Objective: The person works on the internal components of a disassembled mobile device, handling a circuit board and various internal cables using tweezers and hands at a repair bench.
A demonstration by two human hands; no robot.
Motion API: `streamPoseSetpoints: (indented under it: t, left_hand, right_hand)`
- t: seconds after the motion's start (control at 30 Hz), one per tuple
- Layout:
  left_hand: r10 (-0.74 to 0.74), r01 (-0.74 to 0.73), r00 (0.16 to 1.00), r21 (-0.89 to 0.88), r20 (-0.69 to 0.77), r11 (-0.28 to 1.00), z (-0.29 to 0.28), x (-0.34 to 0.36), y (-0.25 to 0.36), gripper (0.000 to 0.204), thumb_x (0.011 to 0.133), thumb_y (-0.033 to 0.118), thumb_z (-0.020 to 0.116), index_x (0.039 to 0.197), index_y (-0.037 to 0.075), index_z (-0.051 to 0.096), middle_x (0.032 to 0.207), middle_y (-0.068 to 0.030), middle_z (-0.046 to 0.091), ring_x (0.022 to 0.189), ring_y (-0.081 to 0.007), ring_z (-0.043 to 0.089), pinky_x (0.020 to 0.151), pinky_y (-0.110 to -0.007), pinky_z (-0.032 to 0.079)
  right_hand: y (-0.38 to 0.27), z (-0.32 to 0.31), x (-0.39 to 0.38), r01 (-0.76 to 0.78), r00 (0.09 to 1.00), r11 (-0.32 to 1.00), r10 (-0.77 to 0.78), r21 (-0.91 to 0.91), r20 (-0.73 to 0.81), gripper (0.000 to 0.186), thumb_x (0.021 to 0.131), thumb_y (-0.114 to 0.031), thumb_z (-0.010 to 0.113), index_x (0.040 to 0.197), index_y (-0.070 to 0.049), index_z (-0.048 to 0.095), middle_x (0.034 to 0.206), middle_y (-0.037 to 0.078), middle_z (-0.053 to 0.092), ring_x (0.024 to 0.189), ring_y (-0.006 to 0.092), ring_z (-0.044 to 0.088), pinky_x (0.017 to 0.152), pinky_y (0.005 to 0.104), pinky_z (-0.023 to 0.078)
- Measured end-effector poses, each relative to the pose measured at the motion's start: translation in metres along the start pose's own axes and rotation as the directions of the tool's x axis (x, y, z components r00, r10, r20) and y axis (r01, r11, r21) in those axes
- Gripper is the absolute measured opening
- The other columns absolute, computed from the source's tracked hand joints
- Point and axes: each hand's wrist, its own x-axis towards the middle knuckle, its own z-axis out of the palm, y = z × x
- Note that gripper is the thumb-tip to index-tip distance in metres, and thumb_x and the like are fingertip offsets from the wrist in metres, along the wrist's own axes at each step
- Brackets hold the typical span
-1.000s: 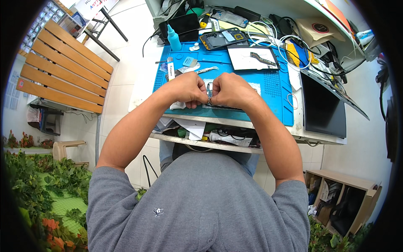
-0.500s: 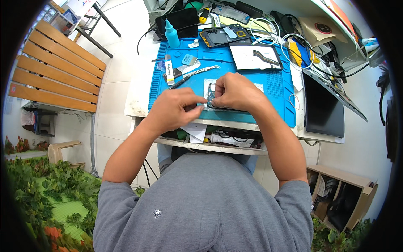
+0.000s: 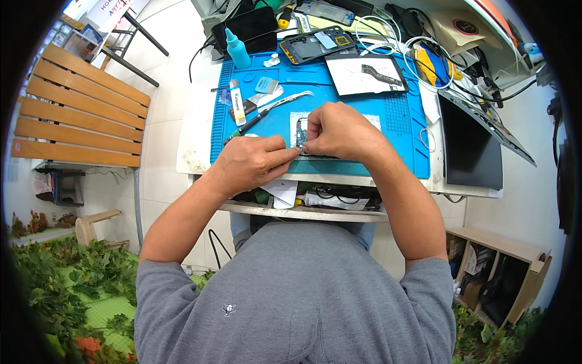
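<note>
Both hands work over a blue repair mat [image 3: 400, 124] on a white bench. My right hand [image 3: 339, 130] pinches a small green circuit board [image 3: 301, 130] that rests on an opened phone near the mat's front edge. My left hand [image 3: 251, 161] lies lower left, its fingertips touching the phone's near edge beside the board; whether it grips anything is hidden. A dark screwdriver [image 3: 245, 130] lies just above the left hand, with metal tweezers [image 3: 291, 97] beyond it.
A blue-capped bottle [image 3: 237, 50], a phone frame [image 3: 315, 45], a white tray with a flex cable [image 3: 367, 76], coiled cables [image 3: 424, 54] and a dark laptop [image 3: 470, 142] surround the mat. A wooden bench [image 3: 79, 121] stands left. A shelf of clutter [image 3: 303, 200] sits under the benchtop.
My left hand has drawn back left and down from the board, away from my right hand. My right hand stays on the board.
</note>
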Motion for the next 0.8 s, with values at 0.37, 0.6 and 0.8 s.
streamPoseSetpoints:
  t: [0.37,0.6,0.8]
  left_hand:
    - [0.116,-0.119,0.992,0.068,0.039,0.991,-0.004,0.005,-0.007,0.029,0.096,0.018,0.091,0.125,0.02,0.086,0.091,0.0037,0.07,0.07,-0.0134,0.071,0.057,-0.032,0.054]
    - [0.157,-0.162,0.986,0.096,0.06,0.982,-0.006,0.011,-0.008,0.03,0.094,0.018,0.091,0.123,0.018,0.085,0.088,0.0023,0.065,0.072,-0.0132,0.071,0.057,-0.033,0.055]
    - [0.161,-0.172,0.981,0.096,0.113,0.98,-0.01,0.017,-0.007,0.028,0.093,0.018,0.091,0.12,0.015,0.084,0.086,0.0005,0.064,0.072,-0.0149,0.072,0.058,-0.035,0.056]
  right_hand:
    - [0.004,0.002,-0.001,0.022,1.0,1.0,-0.023,-0.01,-0.013,0.023,0.081,-0.023,0.092,0.089,-0.003,0.084,0.082,0.017,0.082,0.078,0.0326,0.08,0.074,0.0443,0.061]
    - [0.004,0.002,-0.001,0.039,0.999,0.999,-0.04,-0.023,-0.014,0.023,0.082,-0.023,0.093,0.089,-0.003,0.084,0.082,0.017,0.082,0.079,0.0326,0.08,0.074,0.0445,0.062]
    - [0.004,0.003,-0.001,0.033,0.999,0.999,-0.034,-0.019,-0.02,0.023,0.082,-0.024,0.093,0.088,-0.003,0.084,0.082,0.017,0.082,0.079,0.0341,0.08,0.075,0.0453,0.062]
